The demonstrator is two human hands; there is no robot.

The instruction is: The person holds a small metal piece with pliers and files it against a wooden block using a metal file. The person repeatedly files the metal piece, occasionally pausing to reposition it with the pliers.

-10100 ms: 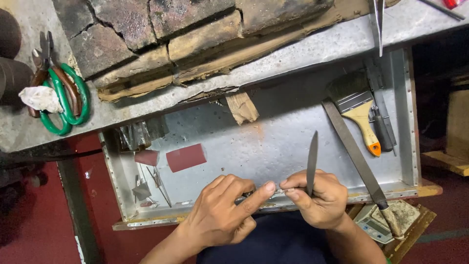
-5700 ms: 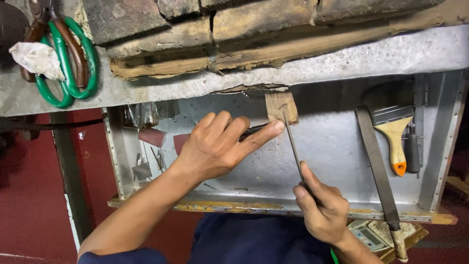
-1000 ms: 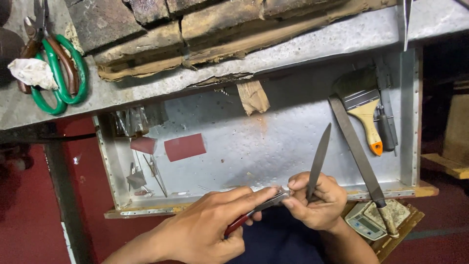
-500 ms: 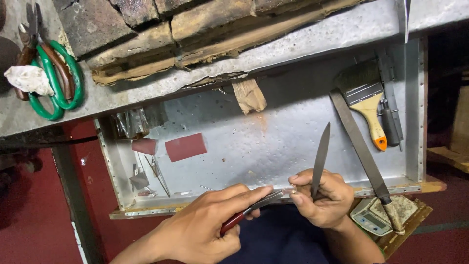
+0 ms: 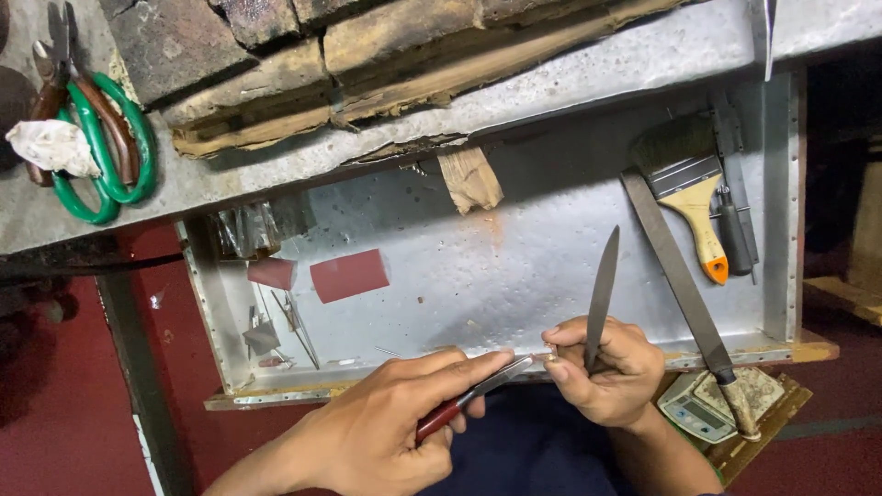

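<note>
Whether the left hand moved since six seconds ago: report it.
Yes: the left hand left the taped scrap and now sits at the drawer's front edge.

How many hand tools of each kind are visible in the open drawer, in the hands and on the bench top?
Files: 2, a slim file in the right hand and a large flat file
Pliers: 1, red-handled pliers in the left hand
Paintbrush: 1
Green-handled shears: 1
Total: 5
</note>
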